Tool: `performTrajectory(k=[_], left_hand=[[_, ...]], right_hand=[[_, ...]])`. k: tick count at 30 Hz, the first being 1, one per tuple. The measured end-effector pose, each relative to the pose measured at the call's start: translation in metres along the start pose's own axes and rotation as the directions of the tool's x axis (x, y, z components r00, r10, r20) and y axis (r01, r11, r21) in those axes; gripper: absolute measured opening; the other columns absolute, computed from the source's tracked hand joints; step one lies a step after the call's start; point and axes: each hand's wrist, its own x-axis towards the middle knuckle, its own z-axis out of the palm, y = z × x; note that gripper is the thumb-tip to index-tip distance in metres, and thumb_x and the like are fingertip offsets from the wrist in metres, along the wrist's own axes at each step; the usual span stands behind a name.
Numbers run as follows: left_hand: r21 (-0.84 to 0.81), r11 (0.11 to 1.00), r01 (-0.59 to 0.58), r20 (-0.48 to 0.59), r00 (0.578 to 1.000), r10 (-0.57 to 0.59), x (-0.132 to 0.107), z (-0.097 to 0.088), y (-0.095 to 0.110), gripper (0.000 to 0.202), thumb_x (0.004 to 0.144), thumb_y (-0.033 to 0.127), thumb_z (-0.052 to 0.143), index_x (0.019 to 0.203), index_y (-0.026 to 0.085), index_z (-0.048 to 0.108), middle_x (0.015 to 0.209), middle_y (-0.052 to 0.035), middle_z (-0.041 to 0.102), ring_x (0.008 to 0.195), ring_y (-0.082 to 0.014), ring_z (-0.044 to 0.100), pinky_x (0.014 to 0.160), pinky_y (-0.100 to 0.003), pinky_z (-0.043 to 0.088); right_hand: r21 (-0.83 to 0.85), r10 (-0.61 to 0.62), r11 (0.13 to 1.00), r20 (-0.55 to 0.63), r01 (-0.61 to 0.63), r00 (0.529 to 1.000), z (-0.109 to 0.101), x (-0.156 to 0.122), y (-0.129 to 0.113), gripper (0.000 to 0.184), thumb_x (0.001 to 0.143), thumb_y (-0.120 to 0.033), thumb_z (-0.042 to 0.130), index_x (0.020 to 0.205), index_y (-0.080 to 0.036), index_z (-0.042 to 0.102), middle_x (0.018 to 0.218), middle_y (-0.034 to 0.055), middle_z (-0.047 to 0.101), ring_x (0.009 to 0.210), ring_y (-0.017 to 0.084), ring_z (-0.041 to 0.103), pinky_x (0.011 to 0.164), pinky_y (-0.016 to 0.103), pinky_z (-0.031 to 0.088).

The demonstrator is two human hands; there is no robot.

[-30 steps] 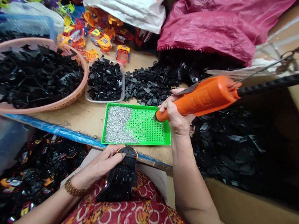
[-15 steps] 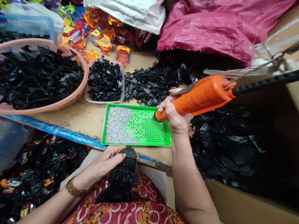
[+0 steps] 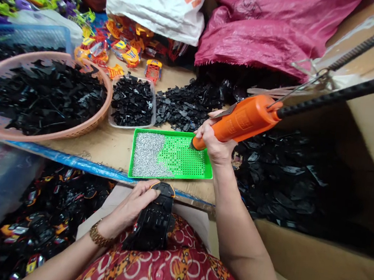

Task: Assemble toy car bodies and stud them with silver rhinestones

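Observation:
My right hand [image 3: 218, 146] is wrapped round an orange electric screwdriver [image 3: 247, 118], its nose pointing down over the green perforated tray [image 3: 209, 172]. Many small silvery screws [image 3: 147, 155] are heaped in the tray's left part, with more scattered over its holes. Below the tray, my left hand [image 3: 138, 204] grips a black toy car chassis [image 3: 155, 220] at its upper left edge, the thumb lying on top. The chassis has an orange trim at its front end and rests against my lap. The screwdriver's tip is too small to make out.
Black plastic parts fill a pink basket [image 3: 107, 103] and a clear tub [image 3: 154, 113]; more lie in a heap [image 3: 184, 108] behind the tray. A cardboard box [image 3: 321, 265] of black parts stands right. A coiled cord [image 3: 346, 93] runs from the screwdriver. Car bodies lie lower left.
The view has shifted slightly. The screwdriver stays over the tray with hardly any movement, and my left hand keeps its hold on the chassis.

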Motion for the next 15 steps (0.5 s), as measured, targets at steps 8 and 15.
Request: performTrajectory(k=[8,15], left_hand=[[-0.078,0.996,0.044,0.013,0.999,-0.043,-0.0070,0.0083,0.0005,0.026,0.083,0.043,0.061,0.073,0.021,0.055,0.067,0.0029,0.046,0.064,-0.0148,0.040,0.055,-0.025,0.035],[-0.088,0.994,0.062,0.023,0.998,-0.060,-0.0037,0.0056,-0.0085,0.026,0.083,0.046,0.061,0.076,0.021,0.063,0.073,-0.0003,0.052,0.068,-0.0176,0.044,0.058,-0.029,0.040]], right_hand=[[-0.015,-0.001,1.000,0.031,0.002,1.000,-0.0027,-0.0002,0.0051,0.032,0.076,-0.034,0.079,0.096,-0.028,0.054,0.066,-0.0117,0.053,0.048,0.007,0.056,0.053,0.025,0.056],[0.014,-0.048,0.999,-0.014,0.048,0.999,0.0013,0.0018,-0.0011,0.030,0.075,-0.027,0.075,0.098,-0.027,0.056,0.063,-0.0115,0.056,0.046,0.009,0.055,0.051,0.026,0.055]])
